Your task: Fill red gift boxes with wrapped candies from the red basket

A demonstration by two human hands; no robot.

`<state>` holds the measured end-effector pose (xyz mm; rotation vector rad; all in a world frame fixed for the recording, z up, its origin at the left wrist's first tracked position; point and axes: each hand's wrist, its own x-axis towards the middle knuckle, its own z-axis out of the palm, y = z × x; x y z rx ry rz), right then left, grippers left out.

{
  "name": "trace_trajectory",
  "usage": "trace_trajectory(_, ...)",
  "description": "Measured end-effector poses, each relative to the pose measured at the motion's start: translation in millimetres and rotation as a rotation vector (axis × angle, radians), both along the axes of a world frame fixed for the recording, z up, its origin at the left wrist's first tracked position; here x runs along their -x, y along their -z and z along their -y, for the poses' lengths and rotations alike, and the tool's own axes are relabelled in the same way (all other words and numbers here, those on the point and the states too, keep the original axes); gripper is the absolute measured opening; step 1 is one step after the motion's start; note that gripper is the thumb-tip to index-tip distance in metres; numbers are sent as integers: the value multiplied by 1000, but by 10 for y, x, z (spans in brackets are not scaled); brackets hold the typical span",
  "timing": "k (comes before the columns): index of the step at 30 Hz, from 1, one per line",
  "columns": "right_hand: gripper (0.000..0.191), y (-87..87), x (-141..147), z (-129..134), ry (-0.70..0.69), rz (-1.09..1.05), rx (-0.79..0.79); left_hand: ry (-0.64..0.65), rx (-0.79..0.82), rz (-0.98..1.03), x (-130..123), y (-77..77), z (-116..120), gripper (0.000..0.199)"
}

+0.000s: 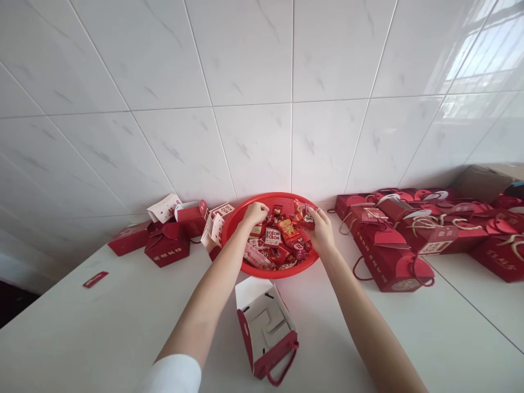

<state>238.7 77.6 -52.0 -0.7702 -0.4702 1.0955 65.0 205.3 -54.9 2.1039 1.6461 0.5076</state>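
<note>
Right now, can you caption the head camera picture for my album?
Left hand and right hand pick through wrapped sweets in a red basket, red gift boxes nearby.

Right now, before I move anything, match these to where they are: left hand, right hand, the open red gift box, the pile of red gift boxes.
Column 1:
1. Left hand
2. Right hand
3. Open red gift box
4. Pile of red gift boxes

Column 2:
A. Front centre of the view
B. Holding wrapped sweets above the red plastic basket
C. Far right of the view
D. Down in the basket's left side

Pairs: 1-D, 2-B, 3-A, 4-C
</note>
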Motion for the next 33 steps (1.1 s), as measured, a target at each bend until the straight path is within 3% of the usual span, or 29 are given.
trace_trajectory(5, 30, -5, -2, -7, 2, 1, 10, -19, 44, -107, 29, 43, -9, 11)
trace_trajectory(11, 29, 8, -2, -5, 7, 5, 20, 6, 56, -197, -52, 80, 17, 37)
trace_trajectory(22, 25, 21, 2, 7, -33, 30, -17, -21, 120, -301, -99, 73, 34, 43)
trace_trajectory(27, 24, 11, 3, 14, -37, 13, -3, -29, 184, -265, -89, 81, -11, 36)
trace_trajectory(33, 22, 16, 2, 6, -34, 23, 6, -9, 261, -130, -62, 97, -34, 7)
